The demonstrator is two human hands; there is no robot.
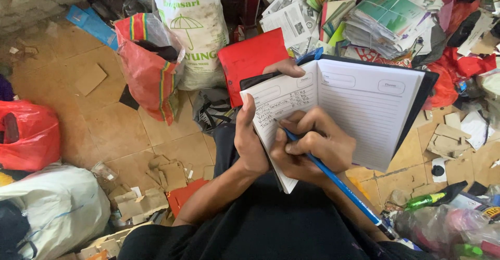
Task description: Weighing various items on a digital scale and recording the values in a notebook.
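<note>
A: Quick pass. What's in the hands?

B: Right hand [312,145] has a clenched grip on a blue pencil [341,184], tip down on the left page of an open lined notebook [364,104]. Left hand [252,135] grasps the notebook's left edge, thumb along the margin, fingertips curling over the top near frame centre. No counter here; the notebook is held up over the lap, centre to centre-right of frame.

A: Doing the step well?

B: My read: keep the left hand pinning the page flat so the unsupported notebook doesn't wobble, press lightly, and follow the ruled lines below the rows already written (text too small to bother with anyway).

A: Pencil orientation?

B: Long axis runs diagonally, writing tip pointing to the upper left at the page, back end toward the lower right of the frame, past the wrist.

A: Notebook?

B: Spine runs roughly from upper centre down toward lower centre, slightly tilted; the right page fans toward the upper right and is blank.

A: Surroundings?

B: Tiled floor [104,124] at left, a red plastic bag [28,135] at the left edge, a white sack [195,26] at top centre, stacked papers [385,15] at upper right, a green bottle [424,201] at lower right.
</note>
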